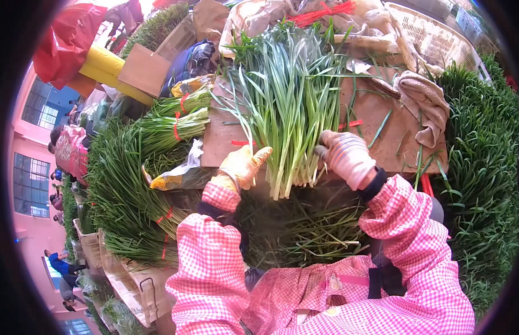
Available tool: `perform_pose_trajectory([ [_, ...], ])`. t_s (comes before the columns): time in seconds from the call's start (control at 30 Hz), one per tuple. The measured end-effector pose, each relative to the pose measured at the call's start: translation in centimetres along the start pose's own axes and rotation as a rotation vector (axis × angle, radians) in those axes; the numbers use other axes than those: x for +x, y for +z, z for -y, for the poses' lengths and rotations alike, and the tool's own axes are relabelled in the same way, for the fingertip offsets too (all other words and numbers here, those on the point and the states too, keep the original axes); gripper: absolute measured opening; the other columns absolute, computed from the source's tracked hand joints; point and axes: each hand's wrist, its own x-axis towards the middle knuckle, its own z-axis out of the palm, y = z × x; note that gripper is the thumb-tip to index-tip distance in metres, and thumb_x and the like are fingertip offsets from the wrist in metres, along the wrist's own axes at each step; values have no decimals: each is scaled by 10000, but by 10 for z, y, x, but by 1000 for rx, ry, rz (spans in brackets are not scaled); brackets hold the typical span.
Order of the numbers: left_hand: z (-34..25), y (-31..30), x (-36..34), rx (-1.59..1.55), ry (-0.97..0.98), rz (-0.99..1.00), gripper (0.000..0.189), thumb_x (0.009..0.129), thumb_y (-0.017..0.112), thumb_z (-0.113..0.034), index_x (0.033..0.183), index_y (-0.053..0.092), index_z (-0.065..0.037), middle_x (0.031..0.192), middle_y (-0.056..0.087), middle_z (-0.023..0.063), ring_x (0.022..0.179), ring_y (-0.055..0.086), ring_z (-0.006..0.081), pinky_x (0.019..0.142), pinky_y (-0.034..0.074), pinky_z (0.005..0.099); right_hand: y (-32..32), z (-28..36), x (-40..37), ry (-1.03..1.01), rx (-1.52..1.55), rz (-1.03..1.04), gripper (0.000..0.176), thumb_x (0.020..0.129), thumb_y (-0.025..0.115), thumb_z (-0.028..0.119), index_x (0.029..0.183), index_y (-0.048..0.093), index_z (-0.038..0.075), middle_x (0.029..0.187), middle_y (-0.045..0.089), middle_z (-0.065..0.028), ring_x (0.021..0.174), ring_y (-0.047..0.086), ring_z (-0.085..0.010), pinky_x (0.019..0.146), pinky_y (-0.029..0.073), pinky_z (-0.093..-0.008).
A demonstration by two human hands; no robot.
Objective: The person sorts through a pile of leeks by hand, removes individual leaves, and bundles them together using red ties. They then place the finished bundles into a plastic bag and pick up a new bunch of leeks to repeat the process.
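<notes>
A large loose bunch of garlic chives (293,106) lies on a brown board (215,139), leaves away from me, pale stalk ends hanging over the near edge. My left hand (240,166), in a yellowish glove, is at the left of the stalk ends. Its fingers are curled, thumb toward the bunch, and a pale stalk runs down to them. My right hand (349,158), in a striped glove with grey fingertips, rests against the right side of the stalks with bent fingers; what lies between them is hidden. Red ties (355,123) lie on the board beside the bunch.
Tied bundles of chives (178,125) are heaped at the left. More greens (480,167) stand along the right. A beige cloth (424,106) lies on the board's right corner. Plastic crates (432,36) stand behind. Loose trimmings (304,229) lie below the board. Several people are in the left background.
</notes>
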Motion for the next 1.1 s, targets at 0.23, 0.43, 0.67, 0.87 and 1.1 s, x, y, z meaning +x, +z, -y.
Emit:
perform_pose_trajectory([
  [0.23,-4,15,1,348,174,-162,573,916,352,-531,1230,460,-64,1090,589,230,1050,528,404,889,415,445,20,75,-62,-575,325,781,190,742,592,204,881,612,75,787,630,-145,756,631,-319,658,502,-407],
  [0.43,-6,25,10,161,247,-122,459,932,434,-378,1290,432,-91,1162,560,222,1098,513,384,907,414,415,91,87,-40,-377,943,397,240,797,587,172,1007,620,60,898,654,-142,803,636,-308,705,501,-378],
  [0.67,46,43,58,-62,346,7,470,915,460,-347,1318,407,-111,1257,507,139,1185,466,291,978,389,385,13,79,-20,-558,644,-81,169,797,649,214,931,658,112,771,643,-62,689,618,-212,651,491,-338],
  [0.87,32,36,35,477,655,-76,456,866,545,-288,1269,459,-94,1247,515,109,1174,471,258,953,410,361,49,51,67,-649,-32,-51,247,749,562,302,974,636,232,1026,650,23,1130,506,-273,1007,306,-441],
  [1.1,62,10,17,-591,-104,73,313,903,542,-299,1055,572,-27,855,633,80,715,643,179,556,532,291,75,40,67,-612,-45,-211,177,735,600,306,887,639,225,904,643,22,1119,498,-253,1017,294,-435],
])
